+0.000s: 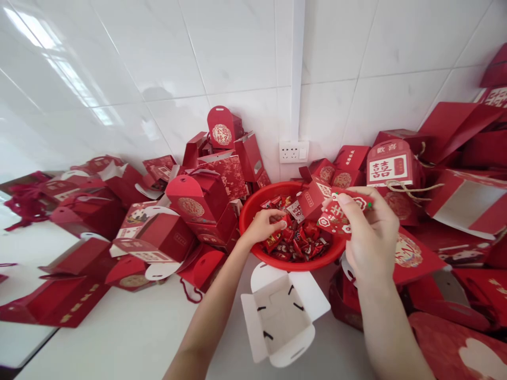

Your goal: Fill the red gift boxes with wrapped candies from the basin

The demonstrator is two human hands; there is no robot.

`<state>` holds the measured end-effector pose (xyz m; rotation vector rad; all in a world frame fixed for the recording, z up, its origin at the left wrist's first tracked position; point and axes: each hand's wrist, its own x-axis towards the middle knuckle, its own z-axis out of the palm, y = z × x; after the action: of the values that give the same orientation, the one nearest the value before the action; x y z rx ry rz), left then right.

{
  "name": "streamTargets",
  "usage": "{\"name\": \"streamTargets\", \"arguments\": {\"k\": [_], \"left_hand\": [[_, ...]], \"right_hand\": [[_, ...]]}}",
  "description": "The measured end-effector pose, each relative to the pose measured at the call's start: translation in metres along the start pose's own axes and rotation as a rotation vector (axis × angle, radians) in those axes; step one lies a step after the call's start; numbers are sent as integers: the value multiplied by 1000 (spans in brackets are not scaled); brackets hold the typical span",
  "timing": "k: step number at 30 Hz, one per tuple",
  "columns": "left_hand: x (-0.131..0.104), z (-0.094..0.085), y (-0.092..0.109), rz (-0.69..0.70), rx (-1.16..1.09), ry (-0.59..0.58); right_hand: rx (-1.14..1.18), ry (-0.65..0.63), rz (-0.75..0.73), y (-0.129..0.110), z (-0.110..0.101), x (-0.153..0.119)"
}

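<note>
A red plastic basin point(247, 203) holds many small candies in shiny red wrappers point(295, 244). My left hand point(264, 226) reaches into its left side, with the fingers curled on a red-wrapped candy point(285, 220). Over the right side of the basin, my right hand point(372, 237) pinches a flat red packet point(336, 219) printed with white flowers and characters between thumb and fingers. Below the basin stands a gift box point(283, 319) with its flaps spread, showing a white inside and black cord ends.
Red gift boxes point(198, 195) are piled left of the basin, and more red boxes point(431, 253) crowd the right side. A power socket point(293, 152) sits on the white tiled wall point(241, 47) behind. The white table point(146, 327) shows at the lower left.
</note>
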<state>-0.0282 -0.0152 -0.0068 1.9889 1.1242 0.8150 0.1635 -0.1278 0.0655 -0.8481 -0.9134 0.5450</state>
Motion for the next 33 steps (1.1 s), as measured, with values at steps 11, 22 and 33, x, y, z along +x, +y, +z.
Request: {"name": "streamTargets", "arguments": {"k": [11,22,33], "left_hand": [[0,1,2,-17,203,220],[-2,5,13,69,385,-703],[1,9,12,105,626,-745]], "right_hand": [[156,-63,148,-5,7,0],[106,-68,142,-6,3,1],[90,-103,125,-5,0,-1]]}}
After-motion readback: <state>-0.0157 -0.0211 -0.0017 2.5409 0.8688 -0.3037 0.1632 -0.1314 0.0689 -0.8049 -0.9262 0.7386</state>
